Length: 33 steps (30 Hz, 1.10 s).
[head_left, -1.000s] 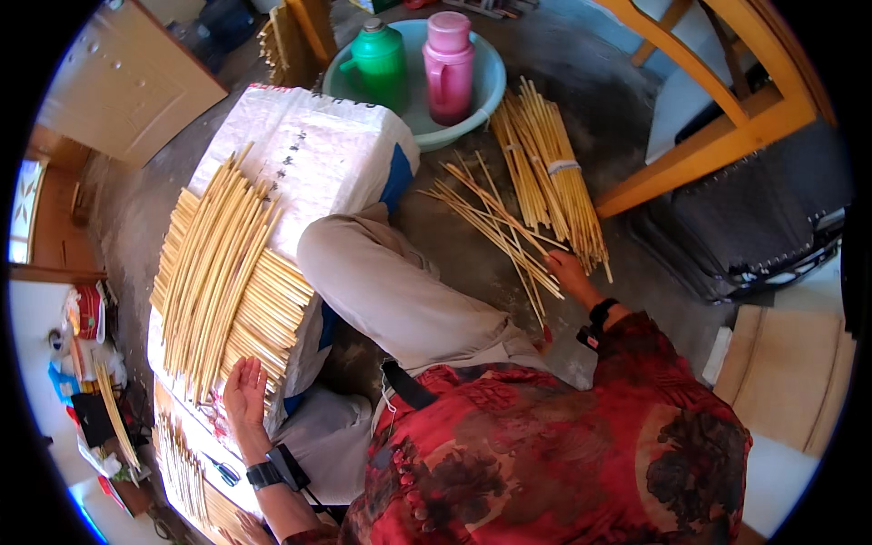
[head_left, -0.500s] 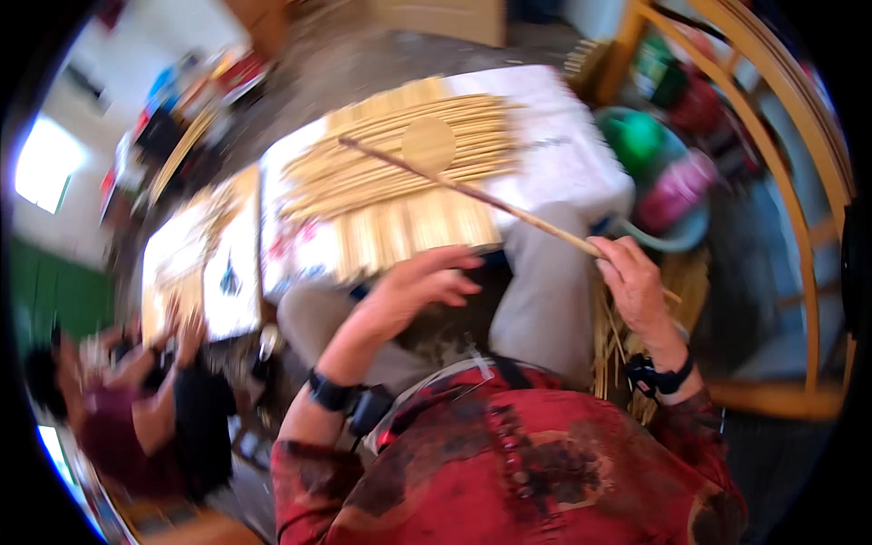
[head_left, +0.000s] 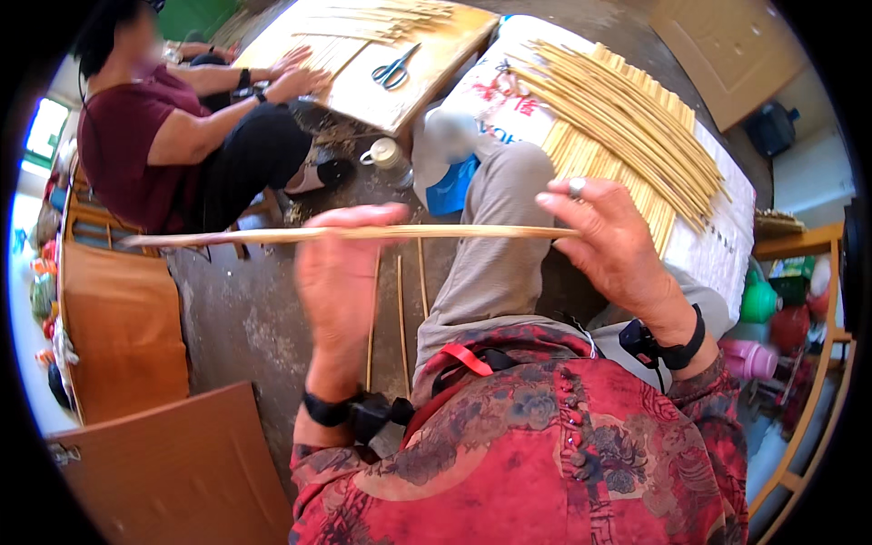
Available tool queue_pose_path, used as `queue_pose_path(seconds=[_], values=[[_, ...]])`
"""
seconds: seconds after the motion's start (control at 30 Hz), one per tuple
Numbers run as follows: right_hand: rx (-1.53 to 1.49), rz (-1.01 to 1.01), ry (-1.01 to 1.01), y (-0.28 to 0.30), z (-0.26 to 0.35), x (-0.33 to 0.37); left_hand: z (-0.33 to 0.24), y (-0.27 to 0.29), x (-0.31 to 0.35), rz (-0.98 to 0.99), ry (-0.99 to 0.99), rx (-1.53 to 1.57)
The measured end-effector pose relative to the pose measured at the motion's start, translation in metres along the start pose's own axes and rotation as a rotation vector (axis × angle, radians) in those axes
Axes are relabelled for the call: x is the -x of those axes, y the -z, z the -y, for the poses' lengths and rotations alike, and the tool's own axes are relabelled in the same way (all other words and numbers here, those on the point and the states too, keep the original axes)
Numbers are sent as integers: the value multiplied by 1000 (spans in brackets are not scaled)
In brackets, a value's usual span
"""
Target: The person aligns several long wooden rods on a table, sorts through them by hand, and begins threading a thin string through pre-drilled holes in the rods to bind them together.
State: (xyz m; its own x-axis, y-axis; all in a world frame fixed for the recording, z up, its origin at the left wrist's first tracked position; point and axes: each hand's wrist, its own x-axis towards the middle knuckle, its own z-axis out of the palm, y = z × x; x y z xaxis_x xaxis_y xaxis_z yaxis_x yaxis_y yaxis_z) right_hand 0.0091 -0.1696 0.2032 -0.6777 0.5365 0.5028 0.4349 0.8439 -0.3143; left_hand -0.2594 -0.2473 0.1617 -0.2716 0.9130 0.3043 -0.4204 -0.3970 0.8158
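Note:
A long pale stalk (head_left: 445,232) with a browner tip on the left lies almost level in front of me. At its right end, my right hand (head_left: 613,236) pinches it between thumb and fingers; a ring shows on that hand. My left hand (head_left: 341,272) has the stalk running across it farther left, fingers bent around it, slightly blurred. To the right, many similar stalks (head_left: 627,127) lie in layers on a white-covered table (head_left: 731,236). Several loose stalks (head_left: 401,318) rest lower down, beyond my left forearm.
At the far left a co-worker (head_left: 173,136) sits with hands over a second table (head_left: 454,41) bearing stalks and scissors (head_left: 393,68). A lidded glass jar (head_left: 389,162) stands on the floor. A brown board (head_left: 182,463) is at lower left, a wooden frame (head_left: 817,363) at right.
My view has swung leftward, bringing the co-worker closer in. The stalk has turned from slanting to nearly level. My left hand, earlier off the stalk with fingers apart, is now at it.

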Motion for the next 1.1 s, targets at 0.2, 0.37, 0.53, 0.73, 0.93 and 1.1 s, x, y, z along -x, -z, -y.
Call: queue_pose_path(seconds=[0.2,0.37,0.53,0.73,0.93,1.1], values=[[-102,116,-359,-20,-27,34,-33,114,13,-239,-191,-691],[-14,280,-393,-22,-34,50,82,230,114,-302,641,-1127],[15,345,-436,-26,-41,63,180,270,195,-179,948,-1339],[46,412,-460,-21,-43,72,224,280,217,50,1019,-1548],[48,292,-457,-15,-69,96,237,343,207,419,1015,-1708],[121,311,-574,5,-104,131,150,208,38,46,888,-1076]])
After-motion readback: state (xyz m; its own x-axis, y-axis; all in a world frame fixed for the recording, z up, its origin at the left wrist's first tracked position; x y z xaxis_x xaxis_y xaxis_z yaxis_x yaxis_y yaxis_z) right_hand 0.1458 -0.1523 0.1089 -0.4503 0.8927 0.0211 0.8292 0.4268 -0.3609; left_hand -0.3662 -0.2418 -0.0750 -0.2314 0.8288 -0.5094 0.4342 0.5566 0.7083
